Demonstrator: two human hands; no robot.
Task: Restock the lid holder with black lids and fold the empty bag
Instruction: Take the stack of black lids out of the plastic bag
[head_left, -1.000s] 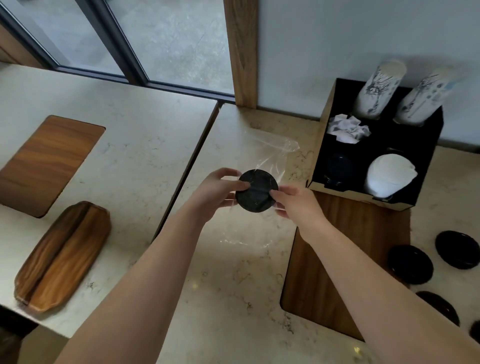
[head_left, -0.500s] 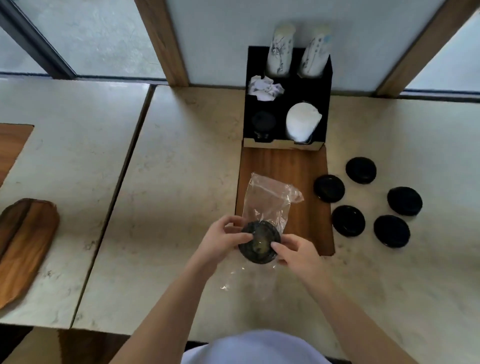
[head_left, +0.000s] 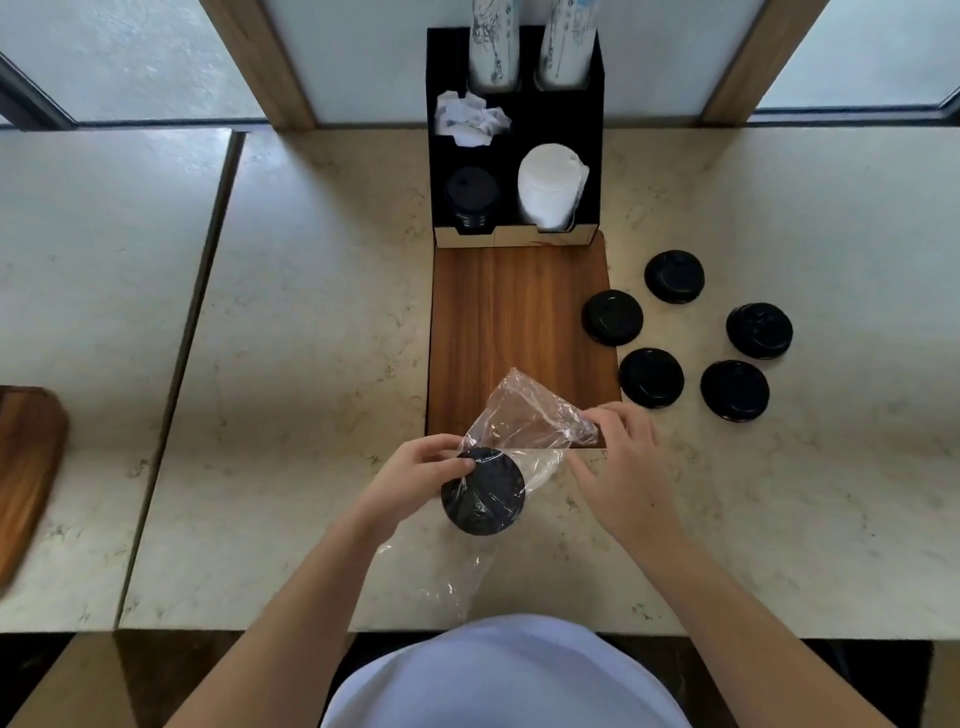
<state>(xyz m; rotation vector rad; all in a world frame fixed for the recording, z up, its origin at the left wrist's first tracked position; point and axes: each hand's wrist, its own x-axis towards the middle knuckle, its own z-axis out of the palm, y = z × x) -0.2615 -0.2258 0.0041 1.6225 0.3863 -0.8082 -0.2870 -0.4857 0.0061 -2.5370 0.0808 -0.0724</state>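
Left grip (head_left: 415, 475) pinches a black lid (head_left: 483, 491) inside the clear bag (head_left: 524, 415); right grip (head_left: 618, 457) clamps the bag's far end. Far off, the lid holder (head_left: 514, 130) keeps black lids (head_left: 471, 200) front-left, white lids (head_left: 550, 195) front-right.

head view looks steeply down, close.
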